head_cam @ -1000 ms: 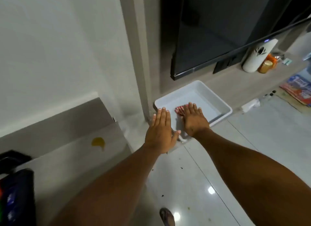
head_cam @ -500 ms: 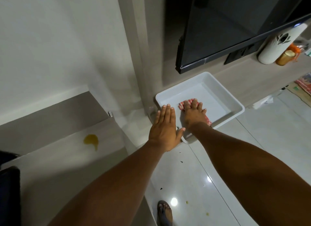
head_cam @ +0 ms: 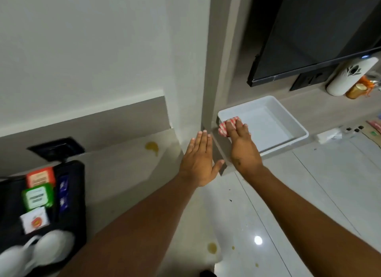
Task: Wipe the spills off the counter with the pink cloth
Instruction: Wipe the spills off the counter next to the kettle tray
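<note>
Right hand (head_cam: 243,151) fingers clamp the pink cloth (head_cam: 226,128) (bunched, white-checked); left hand (head_cam: 201,163) fingers spread flat.

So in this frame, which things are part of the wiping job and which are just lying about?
Job:
pink cloth, under the right hand
left hand, open, holding nothing
yellow spill on the counter
second spill near the counter's front edge

Lying about:
white tray
black organiser with sachets
TV
white dispenser
</note>
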Motion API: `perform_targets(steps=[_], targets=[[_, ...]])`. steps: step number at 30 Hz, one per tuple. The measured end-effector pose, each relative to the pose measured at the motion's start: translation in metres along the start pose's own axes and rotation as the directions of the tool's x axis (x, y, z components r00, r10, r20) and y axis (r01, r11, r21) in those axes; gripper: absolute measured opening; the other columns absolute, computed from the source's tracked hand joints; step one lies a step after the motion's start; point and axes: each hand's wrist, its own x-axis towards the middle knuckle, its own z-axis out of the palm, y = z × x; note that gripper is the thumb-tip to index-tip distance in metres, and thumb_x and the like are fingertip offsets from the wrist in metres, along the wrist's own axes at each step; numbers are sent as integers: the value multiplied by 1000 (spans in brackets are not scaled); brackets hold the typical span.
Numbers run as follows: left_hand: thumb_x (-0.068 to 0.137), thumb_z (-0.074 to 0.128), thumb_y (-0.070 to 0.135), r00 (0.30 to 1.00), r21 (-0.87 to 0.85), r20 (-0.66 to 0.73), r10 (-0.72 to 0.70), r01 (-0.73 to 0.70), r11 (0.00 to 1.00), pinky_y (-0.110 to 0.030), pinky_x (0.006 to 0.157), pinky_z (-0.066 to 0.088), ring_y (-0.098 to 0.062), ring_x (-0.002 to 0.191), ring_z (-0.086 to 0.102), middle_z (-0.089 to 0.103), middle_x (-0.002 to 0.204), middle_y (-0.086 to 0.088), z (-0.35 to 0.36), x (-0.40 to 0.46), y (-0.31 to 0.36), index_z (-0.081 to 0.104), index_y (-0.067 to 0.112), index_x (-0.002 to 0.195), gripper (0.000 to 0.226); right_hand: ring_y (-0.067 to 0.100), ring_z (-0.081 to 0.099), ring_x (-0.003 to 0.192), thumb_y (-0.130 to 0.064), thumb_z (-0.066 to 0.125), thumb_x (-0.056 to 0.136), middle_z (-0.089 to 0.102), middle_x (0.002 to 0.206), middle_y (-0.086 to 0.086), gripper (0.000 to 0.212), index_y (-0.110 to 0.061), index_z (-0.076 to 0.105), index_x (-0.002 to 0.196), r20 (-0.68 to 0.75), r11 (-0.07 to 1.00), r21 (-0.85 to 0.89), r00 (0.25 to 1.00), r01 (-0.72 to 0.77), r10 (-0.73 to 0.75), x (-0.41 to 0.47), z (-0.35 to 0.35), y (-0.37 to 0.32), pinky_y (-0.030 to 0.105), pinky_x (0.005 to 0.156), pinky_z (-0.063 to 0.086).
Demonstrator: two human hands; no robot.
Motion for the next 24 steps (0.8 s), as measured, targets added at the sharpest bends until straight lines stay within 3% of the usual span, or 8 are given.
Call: perform_targets(steps=[4,7,11,14,17,20,22,24], targets=[[104,29,61,997,3,-25,-67,67,998,-43,130,-7,-30,161,-5,1,173,-19,-14,-81,-24,2,1,163,88,26,1,152,4,67,84,0,167,2,96,-27,11,156,50,988,74,989,135,-139,-89,23,-54,43,120,23],[103,34,57,992,-27,-44,-120,119,993,-44,129,-8,-32,161,-3,4,172,-21,-14,-160,-49,7,0,162,87,24,1,152,0,54,92,2,166,2,79,-26,15,156,106,975,152,978,164,-181,-151,52,-94,43,121,21],[96,15,65,975,-60,8,-222,222,973,-43,127,-14,-33,160,-4,3,172,-21,6,-277,-85,8,0,162,93,26,1,152,12,52,85,1,166,5,90,-27,13,156,214,966,169,949,198,-232,-221,91,-139,43,121,22],[98,22,65,956,-50,31,-292,294,955,-43,128,-9,-34,160,-4,3,172,-21,40,-368,-110,10,-1,162,93,27,-2,152,17,50,82,-3,166,6,96,-28,9,156,286,959,178,921,220,-264,-264,121,-163,43,120,22],[96,31,67,913,-3,89,-399,401,916,-45,130,0,-35,160,8,7,171,-20,66,-439,-135,15,-1,161,95,27,-3,152,17,49,82,-5,166,5,97,-28,6,156,347,963,142,900,228,-264,-287,149,-179,46,119,25],[97,32,70,910,41,108,-399,397,917,-51,130,12,-35,159,13,18,170,-22,73,-463,-148,22,-2,160,96,30,2,152,3,45,92,5,166,9,75,-22,14,156,343,946,75,883,316,-322,-296,166,-186,45,122,14],[98,23,72,910,54,133,-392,388,920,-52,130,8,-34,160,6,13,171,-21,70,-459,-151,17,-1,161,97,36,16,150,-14,47,98,25,161,14,55,-14,33,151,259,904,28,871,426,-418,-300,175,-186,44,121,10],[97,14,74,906,69,151,-396,390,918,-52,130,4,-34,160,0,7,171,-23,67,-449,-152,10,-2,162,99,36,17,149,-29,41,102,30,159,12,49,-16,38,149,230,887,3,864,461,-449,-291,180,-185,47,122,12]])
